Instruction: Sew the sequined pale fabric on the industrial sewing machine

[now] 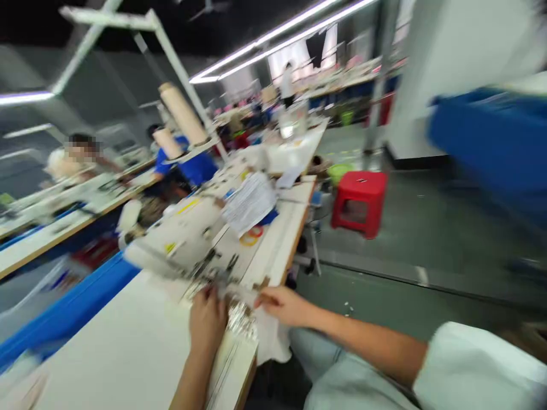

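Note:
A white sewing machine (183, 236) stands on the table, its head leaning across the view. Close to its needle area, my left hand (208, 313) is closed, fingertips bent down on a light cloth. Silvery, shiny material (242, 320) lies between my two hands. White fabric (273, 341) drapes from there over the table's front edge. My right hand (280, 304) is closed too, with thumb and fingers pinching the fabric's edge. Motion blur hides the exact grip of the left fingertips and the stitching point.
Papers (252, 202) and orange-yellow rings (252, 234) lie beyond the machine. Thread cones (183, 114) stand on a rack. A red stool (360, 202) is on the floor at right. People (81, 156) sit at other tables on the left. Blue cloth (491, 136) covers something at right.

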`<state>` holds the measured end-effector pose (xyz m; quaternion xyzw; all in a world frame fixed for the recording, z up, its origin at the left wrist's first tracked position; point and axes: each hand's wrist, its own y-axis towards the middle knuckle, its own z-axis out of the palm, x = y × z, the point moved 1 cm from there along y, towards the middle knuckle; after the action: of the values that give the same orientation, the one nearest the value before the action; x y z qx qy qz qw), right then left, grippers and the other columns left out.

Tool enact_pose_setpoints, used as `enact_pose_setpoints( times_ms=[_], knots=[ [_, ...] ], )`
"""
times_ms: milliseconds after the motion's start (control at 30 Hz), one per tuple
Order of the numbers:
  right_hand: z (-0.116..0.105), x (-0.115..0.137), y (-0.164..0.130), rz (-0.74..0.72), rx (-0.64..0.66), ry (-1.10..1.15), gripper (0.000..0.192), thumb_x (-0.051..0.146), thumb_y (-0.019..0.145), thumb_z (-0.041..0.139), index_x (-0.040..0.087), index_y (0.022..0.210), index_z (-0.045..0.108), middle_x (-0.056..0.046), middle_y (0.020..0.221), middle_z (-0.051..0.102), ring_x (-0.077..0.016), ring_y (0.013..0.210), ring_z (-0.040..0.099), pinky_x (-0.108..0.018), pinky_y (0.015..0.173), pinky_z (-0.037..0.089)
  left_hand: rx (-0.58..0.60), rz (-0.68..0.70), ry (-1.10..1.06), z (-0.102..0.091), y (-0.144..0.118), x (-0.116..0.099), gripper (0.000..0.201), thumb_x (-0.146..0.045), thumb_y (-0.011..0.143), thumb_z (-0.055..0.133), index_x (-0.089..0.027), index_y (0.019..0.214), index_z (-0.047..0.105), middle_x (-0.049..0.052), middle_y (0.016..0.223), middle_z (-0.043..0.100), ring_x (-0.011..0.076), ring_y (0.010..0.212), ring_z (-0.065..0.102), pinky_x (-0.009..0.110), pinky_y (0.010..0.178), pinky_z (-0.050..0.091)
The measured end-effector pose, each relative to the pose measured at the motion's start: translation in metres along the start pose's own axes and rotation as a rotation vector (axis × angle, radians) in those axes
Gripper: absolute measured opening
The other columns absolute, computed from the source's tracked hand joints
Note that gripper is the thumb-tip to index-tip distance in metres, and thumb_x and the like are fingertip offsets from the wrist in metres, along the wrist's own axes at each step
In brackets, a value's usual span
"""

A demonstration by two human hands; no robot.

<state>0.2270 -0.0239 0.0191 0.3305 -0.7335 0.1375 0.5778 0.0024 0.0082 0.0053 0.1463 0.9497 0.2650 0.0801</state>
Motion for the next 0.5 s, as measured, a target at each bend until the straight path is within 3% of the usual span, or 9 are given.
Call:
enact_pose_setpoints(
  times_ms=[67,133,267,500],
  knots=[
    [0.02,-0.011,0.006,0.02,0.028,0.017,0.023,0.035,0.099,0.054,0.014,0.1,0.062,0.001,0.078,0.057,-0.0135,0.066,0.054,-0.028,0.062,0.047,0.019,-0.123,0.12,-0.016,-0.042,0.022,0.027,-0.019,0.092,0.052,-0.012,0.117,0.06,0.014,0.114,0.058,0.0277,0.105,0.057,0.049,0.092,0.051],
    [0.025,-0.015,0.003,0.029,0.045,0.01,0.022,0.031,0.098,0.047,0.014,0.1,0.062,0.004,0.068,0.048,-0.0117,0.059,0.044,-0.025,0.058,0.037,0.023,-0.15,0.175,-0.018,-0.054,0.026,0.031,-0.012,0.087,0.047,-0.009,0.114,0.061,0.017,0.109,0.057,0.0302,0.102,0.056,0.051,0.091,0.051],
    [0.018,-0.01,-0.007,0.048,0.042,-0.026,0.029,0.035,0.096,0.043,0.015,0.103,0.063,0.005,0.064,0.042,-0.0119,0.056,0.036,-0.025,0.053,0.028,-0.002,-0.143,0.159,-0.013,-0.046,0.02,0.033,-0.01,0.086,0.045,-0.01,0.115,0.061,0.016,0.109,0.055,0.0298,0.098,0.054,0.049,0.089,0.051],
    [0.006,-0.017,0.004,0.086,0.052,-0.039,0.036,0.039,0.098,0.039,0.015,0.111,0.062,0.004,0.065,0.041,-0.0134,0.055,0.037,-0.025,0.052,0.03,0.036,-0.156,0.074,-0.023,-0.047,0.021,0.032,-0.009,0.088,0.044,-0.014,0.115,0.059,0.013,0.111,0.057,0.0274,0.1,0.054,0.044,0.087,0.053]
  ],
)
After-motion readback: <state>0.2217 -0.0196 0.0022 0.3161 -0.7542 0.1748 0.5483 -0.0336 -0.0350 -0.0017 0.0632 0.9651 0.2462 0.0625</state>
